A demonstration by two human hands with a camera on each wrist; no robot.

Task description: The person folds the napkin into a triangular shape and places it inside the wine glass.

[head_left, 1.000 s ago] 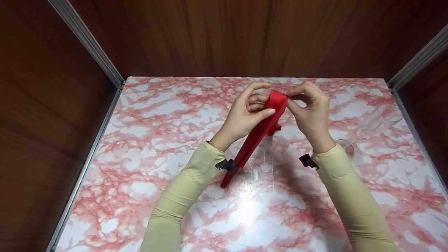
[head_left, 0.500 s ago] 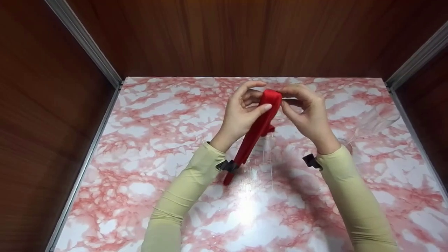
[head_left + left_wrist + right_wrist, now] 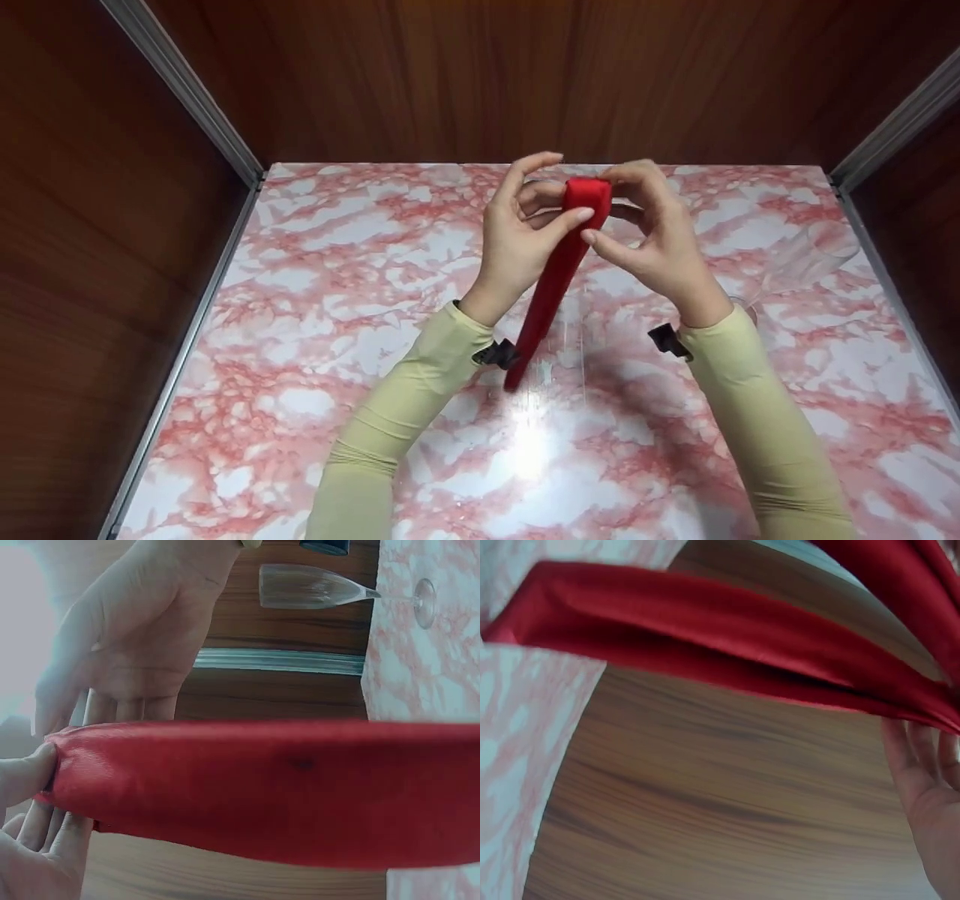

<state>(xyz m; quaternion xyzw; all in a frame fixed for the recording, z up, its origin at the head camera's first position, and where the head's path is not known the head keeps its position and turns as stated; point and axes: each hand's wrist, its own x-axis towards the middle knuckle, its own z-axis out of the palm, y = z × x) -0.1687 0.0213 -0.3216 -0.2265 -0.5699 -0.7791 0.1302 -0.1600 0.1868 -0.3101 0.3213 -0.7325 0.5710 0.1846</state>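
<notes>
A red satin cloth [image 3: 555, 285], folded into a long narrow band, hangs from between both hands above the marbled table. My left hand [image 3: 517, 232] pinches its upper part, thumb across the front and fingers behind. From the other side, my right hand [image 3: 660, 240] grips the folded top, its thumb at the front edge and index finger along the upper corner. In the left wrist view the band [image 3: 262, 795] stretches across the picture, with the right palm [image 3: 142, 637] beyond it. Two drooping lengths of the satin [image 3: 727, 637] show in the right wrist view.
A clear stemmed glass [image 3: 806, 259] stands on the table's right side, its round foot [image 3: 425, 604] partly hidden behind the right forearm in the head view. Dark wood panels [image 3: 480, 82] enclose the back and sides of the marbled table [image 3: 315, 442].
Both hands have risen slightly toward the back with the cloth. My right thumb has shifted onto the band's front edge. A small red end below the hands is hidden now.
</notes>
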